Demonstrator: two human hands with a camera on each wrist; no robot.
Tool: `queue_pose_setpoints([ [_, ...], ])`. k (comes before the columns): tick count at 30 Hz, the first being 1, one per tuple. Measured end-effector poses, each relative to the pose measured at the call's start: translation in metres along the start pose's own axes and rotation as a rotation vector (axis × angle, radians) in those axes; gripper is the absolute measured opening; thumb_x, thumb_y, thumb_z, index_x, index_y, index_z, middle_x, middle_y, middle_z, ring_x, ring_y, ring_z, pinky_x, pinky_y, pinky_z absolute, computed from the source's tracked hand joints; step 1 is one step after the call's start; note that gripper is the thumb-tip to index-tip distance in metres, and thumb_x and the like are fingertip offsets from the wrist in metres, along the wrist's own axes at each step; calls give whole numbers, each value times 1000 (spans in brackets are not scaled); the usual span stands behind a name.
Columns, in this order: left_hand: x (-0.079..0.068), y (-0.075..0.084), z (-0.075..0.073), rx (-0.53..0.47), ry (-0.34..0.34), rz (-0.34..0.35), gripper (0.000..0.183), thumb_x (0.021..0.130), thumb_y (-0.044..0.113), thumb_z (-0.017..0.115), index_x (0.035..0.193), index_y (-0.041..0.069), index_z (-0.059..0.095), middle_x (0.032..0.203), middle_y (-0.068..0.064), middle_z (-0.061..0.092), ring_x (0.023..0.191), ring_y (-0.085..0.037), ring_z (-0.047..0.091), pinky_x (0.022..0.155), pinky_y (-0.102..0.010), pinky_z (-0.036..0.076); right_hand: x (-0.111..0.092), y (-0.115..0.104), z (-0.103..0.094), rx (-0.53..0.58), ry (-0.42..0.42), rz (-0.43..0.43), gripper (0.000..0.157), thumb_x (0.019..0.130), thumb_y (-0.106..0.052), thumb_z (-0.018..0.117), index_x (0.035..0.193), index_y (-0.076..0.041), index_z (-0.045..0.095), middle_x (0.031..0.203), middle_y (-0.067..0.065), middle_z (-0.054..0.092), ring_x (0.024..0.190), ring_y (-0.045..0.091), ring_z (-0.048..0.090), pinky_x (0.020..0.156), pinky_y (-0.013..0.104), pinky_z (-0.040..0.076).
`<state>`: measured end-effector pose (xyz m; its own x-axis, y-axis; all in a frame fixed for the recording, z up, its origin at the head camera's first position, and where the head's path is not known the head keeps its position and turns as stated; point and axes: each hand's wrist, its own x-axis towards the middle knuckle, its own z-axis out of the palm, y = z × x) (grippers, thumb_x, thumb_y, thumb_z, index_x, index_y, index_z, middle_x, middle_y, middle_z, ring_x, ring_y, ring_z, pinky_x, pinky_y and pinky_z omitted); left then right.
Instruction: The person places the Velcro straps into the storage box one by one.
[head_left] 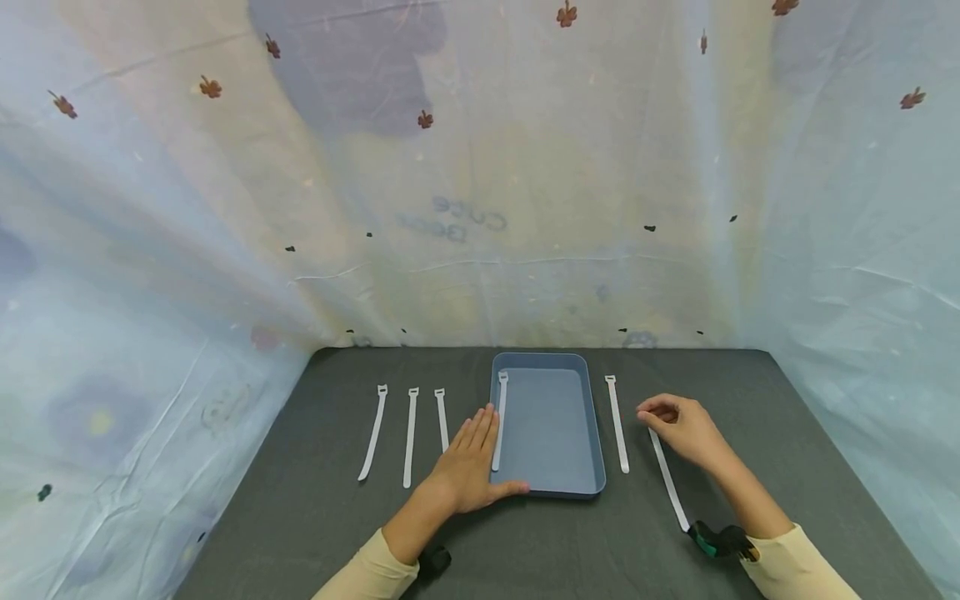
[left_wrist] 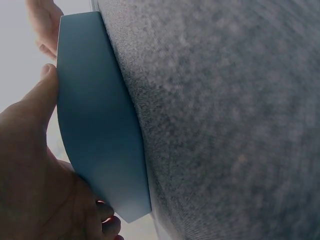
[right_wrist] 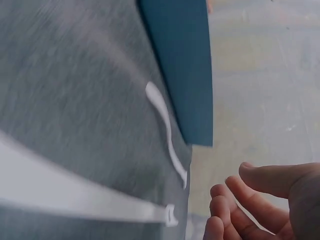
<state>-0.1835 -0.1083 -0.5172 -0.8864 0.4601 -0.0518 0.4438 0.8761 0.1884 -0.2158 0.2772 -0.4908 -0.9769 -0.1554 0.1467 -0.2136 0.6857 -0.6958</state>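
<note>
My left hand (head_left: 468, 473) rests along the near left corner of a blue-grey tray (head_left: 551, 433), its fingers straight and its thumb stretched along the near edge. The left wrist view shows the thumb (left_wrist: 46, 82) against the tray's outer wall (left_wrist: 100, 115). Inside the tray, along its left side, lies one white cable strap (head_left: 500, 421) with a slotted head. To the right, my right hand (head_left: 684, 429) hovers by the head end of another white strap (head_left: 670, 483). Its fingers (right_wrist: 240, 210) are loosely bent with nothing between them, apart from the strap.
Left of the tray lie several more white straps (head_left: 410, 437), one partly behind my left hand. One strap (head_left: 618, 425) lies between the tray and my right hand. Everything stands on a dark grey cloth-covered table (head_left: 300, 517), with a patterned curtain (head_left: 525, 208) hanging behind.
</note>
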Motion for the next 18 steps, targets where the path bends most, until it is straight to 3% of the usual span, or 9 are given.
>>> queue_pose_setpoints([
  [8, -1, 2, -3, -17, -1, 11, 122, 94, 84, 55, 171, -1, 14, 180, -19, 9, 166, -33, 12, 134, -48, 18, -4, 17, -5, -40, 24, 25, 16, 103, -15, 76, 108, 1, 75, 95, 9, 75, 81, 19, 67, 63, 29, 51],
  [18, -1, 2, -3, -9, -6, -5, 122, 94, 85, 54, 171, 0, 13, 180, -18, 8, 166, -32, 11, 134, -47, 17, 3, 35, -5, -61, -10, 95, 24, 102, -18, 77, 110, 4, 71, 93, 9, 71, 80, 19, 63, 63, 32, 50],
])
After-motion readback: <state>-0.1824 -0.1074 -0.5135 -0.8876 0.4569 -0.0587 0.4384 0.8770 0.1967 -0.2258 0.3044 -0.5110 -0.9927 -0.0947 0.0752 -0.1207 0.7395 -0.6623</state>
